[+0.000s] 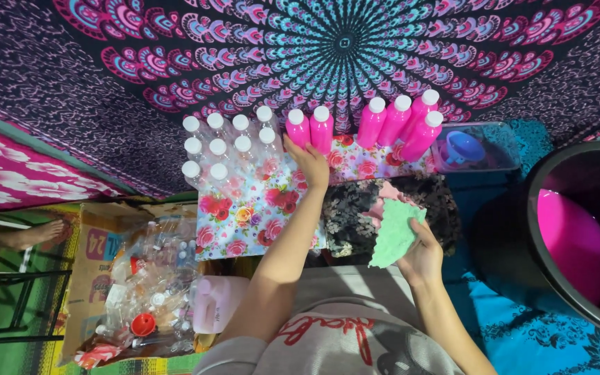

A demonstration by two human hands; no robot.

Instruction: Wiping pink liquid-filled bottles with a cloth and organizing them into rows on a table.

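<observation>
Two hands: ours, both busy, seen from the head camera.
Right hand (421, 253): nearest us, fingers clenched around a green cloth (395, 232), held up over the dark floral cloth (355, 208).
Left hand (310, 161): arm stretched forward, fingers wrapped round the base of a pink filled bottle (298, 127) with a white cap, on the flowered mat (244, 212).
Bottle place: standing upright, touching a second pink bottle (321, 127), just right of the empty clear bottles (227, 146).
Side stock: cardboard box (95, 250) at our left with loose clear bottles and a red cap (143, 323).
Right side: black tub (557, 229) of pink liquid.
Far row: four more pink bottles (401, 121), then a clear tray (477, 147) holding a blue funnel.
Doing it well, we judge: we grip low and keep the bottle upright, so neighbours don't topple; cloth stays clear of the caps.
</observation>
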